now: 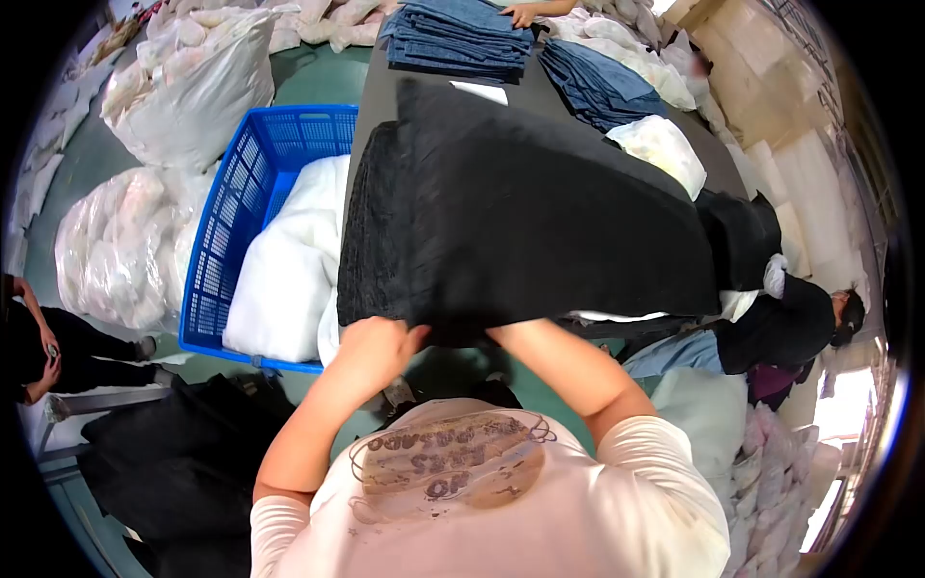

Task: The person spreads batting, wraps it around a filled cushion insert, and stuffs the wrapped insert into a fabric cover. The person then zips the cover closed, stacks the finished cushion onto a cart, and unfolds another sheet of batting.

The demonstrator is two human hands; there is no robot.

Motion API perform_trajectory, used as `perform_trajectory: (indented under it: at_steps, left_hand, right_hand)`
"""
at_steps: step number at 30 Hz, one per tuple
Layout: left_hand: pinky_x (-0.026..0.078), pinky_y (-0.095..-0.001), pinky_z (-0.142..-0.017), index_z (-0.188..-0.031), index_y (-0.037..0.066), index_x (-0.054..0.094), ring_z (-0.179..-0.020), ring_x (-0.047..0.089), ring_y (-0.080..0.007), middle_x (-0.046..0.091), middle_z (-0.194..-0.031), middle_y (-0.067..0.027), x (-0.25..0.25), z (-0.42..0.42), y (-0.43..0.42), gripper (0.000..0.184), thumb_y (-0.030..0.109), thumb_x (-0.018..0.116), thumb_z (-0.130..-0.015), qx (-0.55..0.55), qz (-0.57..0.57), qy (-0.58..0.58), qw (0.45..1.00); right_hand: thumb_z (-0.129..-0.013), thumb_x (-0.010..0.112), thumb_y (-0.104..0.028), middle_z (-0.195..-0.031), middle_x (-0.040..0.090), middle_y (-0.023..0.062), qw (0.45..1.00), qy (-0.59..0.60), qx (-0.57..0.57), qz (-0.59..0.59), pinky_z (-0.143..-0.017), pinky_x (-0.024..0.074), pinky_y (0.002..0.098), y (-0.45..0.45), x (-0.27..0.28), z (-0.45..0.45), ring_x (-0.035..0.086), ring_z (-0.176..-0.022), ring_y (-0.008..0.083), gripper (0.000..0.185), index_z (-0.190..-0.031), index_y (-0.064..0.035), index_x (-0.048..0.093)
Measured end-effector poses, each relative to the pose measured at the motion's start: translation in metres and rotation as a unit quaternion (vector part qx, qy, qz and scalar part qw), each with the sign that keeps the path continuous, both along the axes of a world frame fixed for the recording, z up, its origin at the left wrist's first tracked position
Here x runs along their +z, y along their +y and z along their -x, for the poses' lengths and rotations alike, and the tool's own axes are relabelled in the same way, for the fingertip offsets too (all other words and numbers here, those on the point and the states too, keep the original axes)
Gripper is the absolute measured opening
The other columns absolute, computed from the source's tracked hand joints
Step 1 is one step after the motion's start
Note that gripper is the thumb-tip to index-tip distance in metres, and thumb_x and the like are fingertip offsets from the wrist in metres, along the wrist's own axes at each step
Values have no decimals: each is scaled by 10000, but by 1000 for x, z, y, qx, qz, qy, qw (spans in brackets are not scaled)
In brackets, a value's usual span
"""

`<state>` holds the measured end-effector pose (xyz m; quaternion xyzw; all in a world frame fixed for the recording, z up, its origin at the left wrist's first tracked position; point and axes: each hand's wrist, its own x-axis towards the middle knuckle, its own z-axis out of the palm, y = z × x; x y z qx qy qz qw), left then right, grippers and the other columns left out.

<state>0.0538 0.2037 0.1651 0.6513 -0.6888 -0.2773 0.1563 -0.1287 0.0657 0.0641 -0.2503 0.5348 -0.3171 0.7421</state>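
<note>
A wide piece of black cloth (549, 222), probably a garment, spreads over the near end of the table and is a little blurred. My left hand (371, 349) is closed in a fist at its near left edge, gripping the cloth. The wrist of my right hand (513, 333) goes under the near edge of the same cloth, which hides the fingers. Beneath and to the left shows a stack of black denim (371, 212), its layered edges facing the blue crate.
Left of the table stands a blue plastic crate (204, 279) holding white material (289, 260). Folded blue jeans (458, 43) lie at the far end, with another person's hand (525, 13) on them. More jeans (602, 82) and a white bundle (663, 152) sit right. People are at both sides.
</note>
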Motion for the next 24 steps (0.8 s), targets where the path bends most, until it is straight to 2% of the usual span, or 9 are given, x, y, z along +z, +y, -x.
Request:
perform_trajectory:
  at_steps: [2,4,6,9,11,14,17,22,24]
  left_hand:
    - [525,-478,-667,-688,7,686,-688,657,-373,683,-748,-201,1,-16,0,479,422,636,-923,-6,18,-138,990]
    - [512,-468,-770,-945,17,685,-904,650,-371,685,-981,-188,17,-18,-15,333,343,695,-878,40,115,-59,991]
    - [453,-445,-995,-1260,27,594,-1190,550,-412,554,-1324,-232,33,2,-38,495,252,738,-843,31,261,-6,965]
    - [291,-537,-1132,-1365,100,558,-1389,382,-396,402,-1510,-207,44,52,-75,612,313,755,-827,-29,318,-32,947]
    - [175,-612,-1161,-1451,185,497,-1466,254,-397,300,-1581,-199,16,80,-107,678,425,711,-854,-62,323,-63,942]
    - [36,-650,-1163,-1536,288,384,-1520,88,-395,127,-1654,-167,-35,99,-144,766,523,662,-862,-71,282,-93,952]
    - [43,-635,-1169,-1542,310,367,-1527,99,-361,136,-1660,-134,-46,81,-173,758,577,620,-880,-88,260,-117,955]
    - [69,-579,-1188,-1539,309,377,-1524,147,-327,183,-1656,-94,-7,85,-183,705,544,592,-909,-90,168,-129,973]
    - [65,-579,-1188,-1546,308,361,-1526,145,-318,177,-1659,-88,-6,92,-187,702,532,584,-919,-72,154,-135,976]
  right_hand:
    - [-1019,534,-244,-1210,657,93,994,10,86,-61,-857,576,396,36,-11,7,666,-1081,260,320,-1292,-80,571]
    - [-1020,532,-238,-1203,659,98,987,-6,136,-88,-843,582,386,61,-23,22,668,-1076,253,321,-1294,-76,572]
    - [-993,585,-271,-1184,668,86,984,-89,143,-55,-827,577,387,56,-50,48,679,-1046,271,364,-1298,-73,570]
    - [-981,607,-282,-1156,687,113,979,-108,168,-26,-825,578,396,58,-23,86,692,-1011,284,377,-1281,-54,586]
    - [-983,604,-274,-1137,694,139,979,-28,201,-12,-803,591,389,64,-7,129,701,-974,275,340,-1227,-37,613]
    - [-987,553,-179,-1134,686,175,994,64,-7,93,-813,591,358,52,-7,247,699,-960,240,263,-1155,10,623]
    - [-978,541,-130,-1174,660,141,964,107,-192,151,-848,577,317,26,-20,328,664,-1012,177,259,-1167,32,608]
    - [-995,552,-216,-1247,621,74,983,-34,-100,152,-922,517,351,-23,-11,327,627,-1089,184,329,-1275,-47,582]
    - [-1000,564,-201,-1175,617,89,954,0,2,301,-913,534,358,-39,-42,323,621,-1082,201,300,-1237,-18,582]
